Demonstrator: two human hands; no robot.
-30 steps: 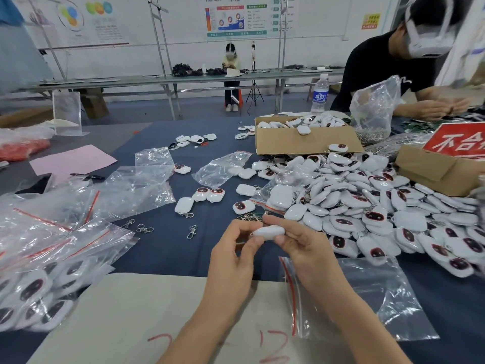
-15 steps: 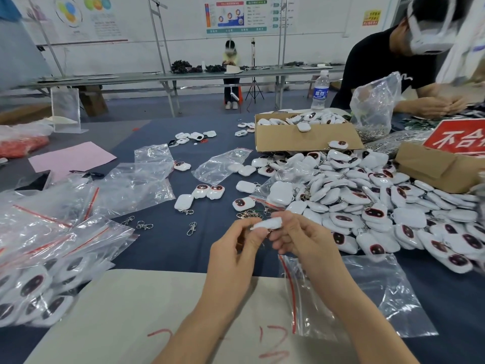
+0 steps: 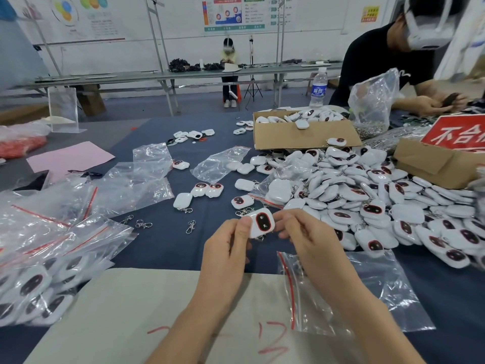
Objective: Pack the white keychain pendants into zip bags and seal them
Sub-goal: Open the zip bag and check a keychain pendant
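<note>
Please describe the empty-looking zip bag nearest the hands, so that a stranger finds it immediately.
Find the beige sheet with red scribbles at the near table edge. On its right end, partly under the right arm, lies the zip bag. Unlike the heaped bags at left, it lies single, flat, seemingly empty.

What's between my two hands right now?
Head view: a white rounded keychain pendant with a dark red-ringed oval, held by left hand and right hand.
</note>
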